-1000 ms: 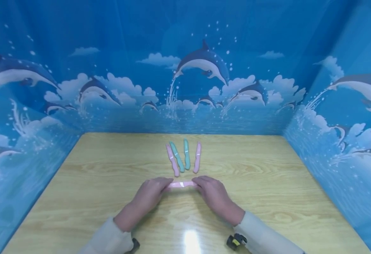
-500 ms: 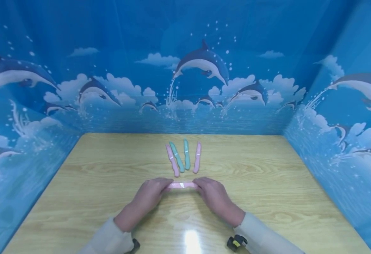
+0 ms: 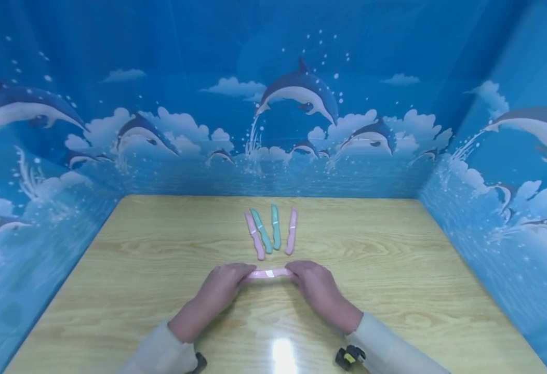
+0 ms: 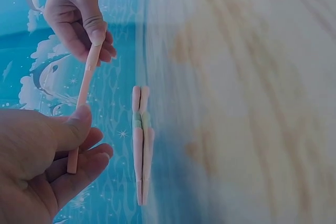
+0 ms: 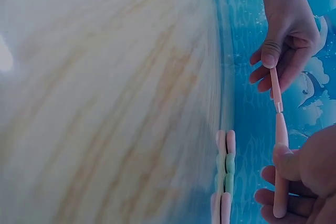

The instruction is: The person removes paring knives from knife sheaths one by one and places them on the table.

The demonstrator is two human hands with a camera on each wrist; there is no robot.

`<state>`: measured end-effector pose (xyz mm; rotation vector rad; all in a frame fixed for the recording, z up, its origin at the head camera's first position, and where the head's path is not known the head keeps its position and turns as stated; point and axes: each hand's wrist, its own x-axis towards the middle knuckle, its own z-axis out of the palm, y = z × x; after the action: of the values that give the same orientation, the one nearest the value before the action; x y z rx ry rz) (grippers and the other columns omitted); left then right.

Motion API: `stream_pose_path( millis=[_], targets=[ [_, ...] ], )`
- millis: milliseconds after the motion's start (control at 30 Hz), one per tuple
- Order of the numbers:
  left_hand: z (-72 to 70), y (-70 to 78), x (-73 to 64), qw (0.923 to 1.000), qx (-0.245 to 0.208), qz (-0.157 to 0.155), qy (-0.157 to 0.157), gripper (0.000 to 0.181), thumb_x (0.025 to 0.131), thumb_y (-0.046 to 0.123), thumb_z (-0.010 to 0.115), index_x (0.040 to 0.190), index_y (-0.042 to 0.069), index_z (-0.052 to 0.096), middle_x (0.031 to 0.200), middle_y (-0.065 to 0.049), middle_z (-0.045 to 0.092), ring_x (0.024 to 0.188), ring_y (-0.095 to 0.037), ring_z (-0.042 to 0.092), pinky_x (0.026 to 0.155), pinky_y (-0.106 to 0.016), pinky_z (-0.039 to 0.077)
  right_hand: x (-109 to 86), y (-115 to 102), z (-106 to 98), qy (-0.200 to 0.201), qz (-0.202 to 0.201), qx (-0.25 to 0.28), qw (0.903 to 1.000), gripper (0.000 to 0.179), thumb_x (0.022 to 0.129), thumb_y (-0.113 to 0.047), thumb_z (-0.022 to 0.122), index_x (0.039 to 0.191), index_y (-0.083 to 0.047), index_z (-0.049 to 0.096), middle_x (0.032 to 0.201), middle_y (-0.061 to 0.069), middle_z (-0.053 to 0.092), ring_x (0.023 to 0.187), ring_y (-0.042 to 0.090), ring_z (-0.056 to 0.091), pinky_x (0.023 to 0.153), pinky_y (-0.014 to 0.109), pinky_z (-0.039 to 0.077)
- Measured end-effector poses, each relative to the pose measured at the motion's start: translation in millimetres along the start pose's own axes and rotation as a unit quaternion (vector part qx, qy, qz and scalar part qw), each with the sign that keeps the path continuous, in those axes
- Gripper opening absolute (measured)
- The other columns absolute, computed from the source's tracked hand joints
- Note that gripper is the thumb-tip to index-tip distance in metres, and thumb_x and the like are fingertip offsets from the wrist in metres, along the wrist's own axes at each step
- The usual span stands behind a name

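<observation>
A slim pink knife [image 3: 277, 272] with a white band near its middle lies crosswise between my two hands. My left hand [image 3: 222, 286] pinches its left end, with the thumb on top in the left wrist view. At the other end, my right hand [image 3: 316, 289] holds the thicker handle [image 5: 281, 182] between thumb and curled fingers. Just beyond the hands, two pink and two green knives fan out on the table: a pink knife [image 3: 254, 236] at left, a green knife [image 3: 261, 231] beside it, another green knife [image 3: 275, 227], and a pink knife [image 3: 291, 232] at right.
The wood-grain table [image 3: 385, 249] is enclosed at the back and sides by a blue dolphin-print curtain [image 3: 184, 171]. A bright light reflection shows near the table's front. A dark wrist device [image 3: 349, 357] sits by the right sleeve [image 3: 390, 343].
</observation>
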<state>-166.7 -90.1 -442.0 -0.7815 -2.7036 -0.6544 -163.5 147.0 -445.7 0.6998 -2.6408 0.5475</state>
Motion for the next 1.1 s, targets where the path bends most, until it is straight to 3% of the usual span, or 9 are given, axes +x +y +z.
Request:
stream_pose_path(
  millis=[667, 1100],
  targets=[
    [-3.0, 0.7, -1.4, 0.9999, -0.006, -0.001, 0.011, 0.022, 0.084, 0.006, 0.072, 0.106, 0.005, 0.071, 0.103, -0.011, 0.073, 0.096, -0.026, 0.07, 0.085, -0.038, 0.057, -1.7, 1.7, -3.0, -0.017, 0.016, -0.001, 0.9997, 0.024, 0.083, -0.012, 0.076, 0.106, -0.009, 0.071, 0.104, 0.006, 0.073, 0.097, 0.022, 0.069, 0.086, 0.035, 0.057],
    [-3.7, 1.2, -1.9, 1.0, -0.006, -0.005, -0.003, 0.023, 0.083, 0.006, 0.073, 0.106, 0.007, 0.072, 0.105, -0.01, 0.073, 0.097, -0.025, 0.07, 0.086, -0.037, 0.057, -3.1, 2.3, -3.5, -0.017, 0.015, 0.018, 0.9996, 0.019, 0.084, -0.01, 0.074, 0.103, -0.009, 0.071, 0.098, 0.004, 0.072, 0.092, 0.02, 0.068, 0.083, 0.034, 0.057]
  ],
)
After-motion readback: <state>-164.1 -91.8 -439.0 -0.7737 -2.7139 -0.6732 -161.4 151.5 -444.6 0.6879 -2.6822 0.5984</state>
